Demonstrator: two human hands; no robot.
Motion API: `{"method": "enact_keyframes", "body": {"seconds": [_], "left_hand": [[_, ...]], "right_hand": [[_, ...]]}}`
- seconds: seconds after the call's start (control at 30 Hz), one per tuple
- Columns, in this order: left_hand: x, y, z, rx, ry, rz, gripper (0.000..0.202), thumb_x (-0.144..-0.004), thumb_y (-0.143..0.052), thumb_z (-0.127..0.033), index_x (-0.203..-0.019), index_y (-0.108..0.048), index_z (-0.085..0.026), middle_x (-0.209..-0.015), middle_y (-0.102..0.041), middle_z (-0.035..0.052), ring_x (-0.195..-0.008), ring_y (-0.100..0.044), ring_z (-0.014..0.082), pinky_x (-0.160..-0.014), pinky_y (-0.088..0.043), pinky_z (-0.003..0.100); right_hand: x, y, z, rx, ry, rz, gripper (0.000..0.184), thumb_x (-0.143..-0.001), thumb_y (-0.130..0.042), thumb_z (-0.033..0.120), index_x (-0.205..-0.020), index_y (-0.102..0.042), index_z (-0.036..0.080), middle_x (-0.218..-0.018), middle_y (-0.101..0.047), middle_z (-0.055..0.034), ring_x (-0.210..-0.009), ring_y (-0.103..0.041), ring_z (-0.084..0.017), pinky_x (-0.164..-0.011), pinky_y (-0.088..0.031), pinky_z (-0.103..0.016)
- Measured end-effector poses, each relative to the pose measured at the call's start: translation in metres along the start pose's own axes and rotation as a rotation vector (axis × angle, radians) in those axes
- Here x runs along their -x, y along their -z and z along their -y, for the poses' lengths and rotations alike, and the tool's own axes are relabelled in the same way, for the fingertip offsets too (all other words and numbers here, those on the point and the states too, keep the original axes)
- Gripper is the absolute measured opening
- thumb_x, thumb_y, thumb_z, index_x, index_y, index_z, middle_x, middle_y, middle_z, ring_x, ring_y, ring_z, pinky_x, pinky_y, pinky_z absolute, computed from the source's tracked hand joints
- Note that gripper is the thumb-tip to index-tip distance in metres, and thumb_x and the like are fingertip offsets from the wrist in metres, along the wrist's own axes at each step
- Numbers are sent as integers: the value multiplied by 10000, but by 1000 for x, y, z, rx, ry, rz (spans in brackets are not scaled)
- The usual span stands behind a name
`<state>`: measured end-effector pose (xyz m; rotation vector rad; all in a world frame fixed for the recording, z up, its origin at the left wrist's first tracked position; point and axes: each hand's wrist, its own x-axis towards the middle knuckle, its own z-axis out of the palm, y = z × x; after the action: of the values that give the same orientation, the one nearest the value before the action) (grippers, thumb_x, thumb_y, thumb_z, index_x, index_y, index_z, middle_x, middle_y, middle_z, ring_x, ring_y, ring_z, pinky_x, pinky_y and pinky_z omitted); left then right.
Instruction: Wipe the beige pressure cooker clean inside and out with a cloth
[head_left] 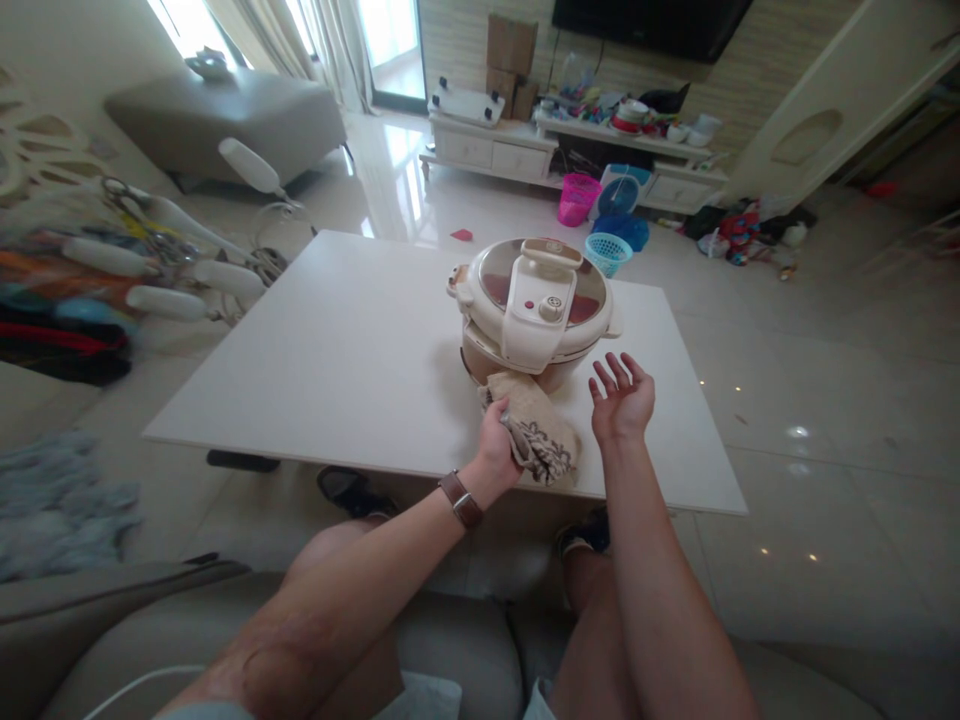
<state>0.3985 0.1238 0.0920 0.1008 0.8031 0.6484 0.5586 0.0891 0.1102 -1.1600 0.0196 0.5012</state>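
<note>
A beige cloth (536, 425) with a dark floral pattern is bunched in my left hand (496, 450), its fingers wrapped round one side. The cloth lies against the lower front of a white and brown electric pressure cooker (529, 345), which stands on the white table (337, 350). The cooker's lid is on, with a handle, a round knob and a small red button on top. Just right of the cooker, my right hand (622, 400) is palm up with fingers spread and holds nothing. A brown watch strap circles my left wrist.
Beyond the table stands a white TV cabinet (517, 150) loaded with boxes and clutter. A pink basket (578, 200) and a light-blue basket (607, 254) sit on the floor. White lamp arms (225, 275) stand at the table's left. My legs are below the near edge.
</note>
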Motion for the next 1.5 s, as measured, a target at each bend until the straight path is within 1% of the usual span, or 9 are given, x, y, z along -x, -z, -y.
{"method": "enact_keyframes", "body": {"seconds": [0.1, 0.3, 0.5, 0.6, 0.7, 0.93, 1.13, 1.3, 1.5], "left_hand": [[2, 5, -22, 51, 80, -3, 355, -912, -470, -362, -991, -725, -128, -954, -781, 142, -1015, -750, 277, -954, -590, 437], [12, 3, -59, 108, -11, 24, 366, -940, -462, -325, -1115, -700, -108, -1069, -781, 140, -1072, -736, 277, -991, -576, 448], [23, -3, -65, 108, -14, 59, 384, -954, -472, -337, -1182, -682, -110, -1050, -789, 122, -1081, -737, 269, -1031, -557, 452], [22, -2, -65, 113, -4, 67, 392, -955, -479, -339, -1206, -672, -109, -1065, -788, 123, -1096, -733, 268, -1053, -543, 455], [20, -1, -68, 98, 10, 82, 408, -952, -486, -350, -1225, -664, -104, -1080, -785, 131, -1111, -727, 277, -1069, -532, 467], [19, 3, -78, 71, 16, 98, 455, -962, -476, -359, -1285, -634, -82, -1105, -778, 155, -1134, -718, 297, -1075, -525, 472], [17, 6, -97, 79, -46, 99, 488, -974, -455, -352, -1358, -597, -87, -1145, -772, 151, -1141, -718, 299, -1092, -511, 498], [10, 18, -128, 49, -120, 114, 516, -963, -445, -340, -1399, -574, -94, -1164, -770, 147, -1145, -718, 302, -1091, -510, 512], [1, 34, -173, -67, -181, 85, 491, -946, -447, -326, -1348, -614, -99, -1117, -784, 138, -1128, -725, 312, -1062, -535, 516]], "right_hand": [[-4, 1, 3, -64, -31, 62, 318, -868, -462, 413, -1103, -616, 263, -1315, -664, -38, -1209, -641, -195, -1025, -464, -415], [-19, 4, 10, -232, -77, 152, 338, -867, -482, 460, -1117, -605, 267, -1312, -656, -68, -1266, -614, -182, -1052, -490, -398], [-28, 4, 12, -444, -125, 241, 363, -849, -516, 494, -1110, -607, 259, -1328, -633, -105, -1269, -616, -214, -1006, -550, -416], [-31, 3, 11, -549, -163, 249, 379, -847, -521, 497, -1122, -600, 248, -1332, -628, -120, -1261, -618, -235, -975, -580, -451], [-33, 3, 9, -598, -176, 243, 408, -847, -528, 501, -1144, -593, 228, -1351, -612, -138, -1258, -621, -240, -942, -606, -446], [-29, 8, 13, -568, -199, 243, 483, -845, -525, 514, -1196, -574, 187, -1393, -583, -188, -1250, -647, -256, -857, -642, -379], [-19, 11, 7, -527, -253, 215, 497, -856, -511, 504, -1218, -575, 170, -1313, -661, -202, -1224, -670, -285, -739, -653, -358], [-2, 12, -5, -473, -312, 235, 518, -877, -489, 458, -1221, -599, 87, -1165, -731, -241, -1129, -726, -288, -673, -634, -301], [28, 9, -22, -402, -399, 300, 431, -881, -492, 403, -1149, -632, 96, -1057, -771, -234, -1128, -731, -300, -617, -623, -287]]}}
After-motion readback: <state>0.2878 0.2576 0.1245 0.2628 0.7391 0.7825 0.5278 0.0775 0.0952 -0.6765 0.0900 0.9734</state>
